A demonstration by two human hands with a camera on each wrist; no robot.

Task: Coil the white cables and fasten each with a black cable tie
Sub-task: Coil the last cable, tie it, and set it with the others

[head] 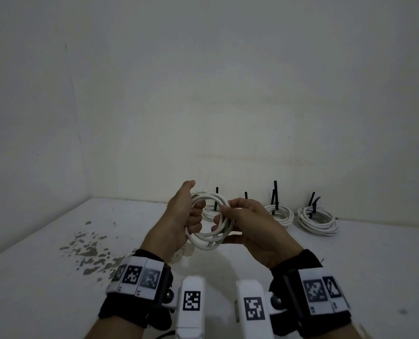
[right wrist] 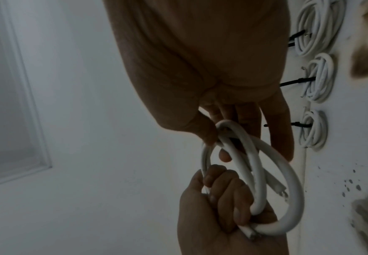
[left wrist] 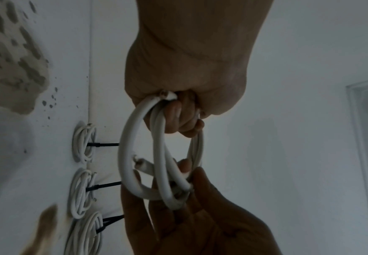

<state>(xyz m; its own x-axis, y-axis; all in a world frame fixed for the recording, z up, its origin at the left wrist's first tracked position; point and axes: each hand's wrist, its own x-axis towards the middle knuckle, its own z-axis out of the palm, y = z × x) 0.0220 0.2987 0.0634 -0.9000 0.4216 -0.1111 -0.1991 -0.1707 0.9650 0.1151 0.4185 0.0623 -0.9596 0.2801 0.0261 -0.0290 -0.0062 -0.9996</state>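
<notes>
Both hands are raised above the white table (head: 44,241), sharing one coiled white cable (head: 209,222). The left hand (head: 179,221) has its fingers curled through the coil and grips the bundled turns on its left side; one cut cable end pokes out by the palm in the left wrist view. The right hand (head: 250,226) pinches the coil's right side between thumb and fingers, while the other fingers lie loosely extended behind the loops. A second cut end sits loose inside the coil. No tie is visible on this coil.

Behind the held coil, along the wall (head: 228,94), three finished coils (head: 317,220) lie on the table, each cinched with a black cable tie (head: 275,194) whose tail sticks up. To the left of the coil, the table's paint is chipped in a patch (head: 88,248).
</notes>
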